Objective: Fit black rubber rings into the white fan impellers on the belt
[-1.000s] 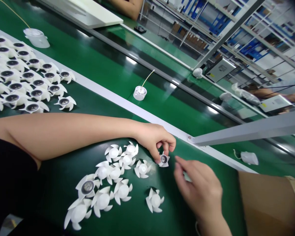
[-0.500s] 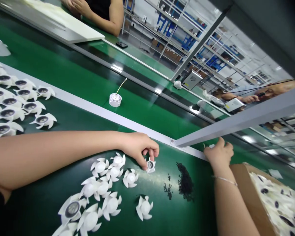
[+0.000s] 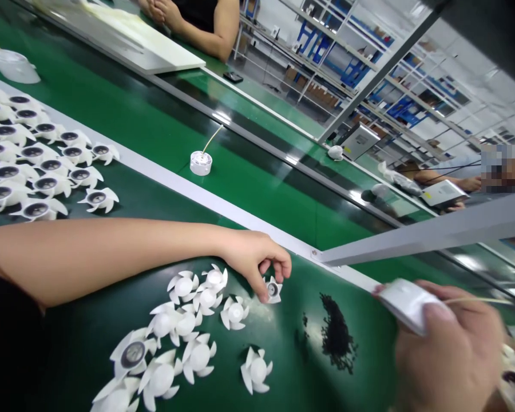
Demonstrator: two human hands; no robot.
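Note:
My left hand [image 3: 264, 260] is closed with its fingertips on a small white fan impeller [image 3: 273, 290], its dark-ringed hub facing me. Raised at the right, my right hand [image 3: 450, 343] grips a white round fan housing [image 3: 414, 303] from which a thin yellowish wire trails. Left of my left hand lies a loose group of white impellers [image 3: 198, 355], most with their closed hubs up. One single impeller [image 3: 256, 369] sits apart, nearer to me. Between my hands a pile of tiny black parts [image 3: 337, 335] is spread on the green table.
Rows of impellers [image 3: 34, 154] fill the table's left side. On the green belt [image 3: 257, 189] stands a white housing [image 3: 201, 163] with an upright wire; another housing [image 3: 12, 66] is farther left. A grey slanted post [image 3: 412, 229] crosses the right. A co-worker's arms [image 3: 197, 31] rest across the belt.
My right hand has come back from the belt beyond the post, nearer to me, now with a white housing in it. The housing on the belt has shifted slightly; my left hand keeps the impeller.

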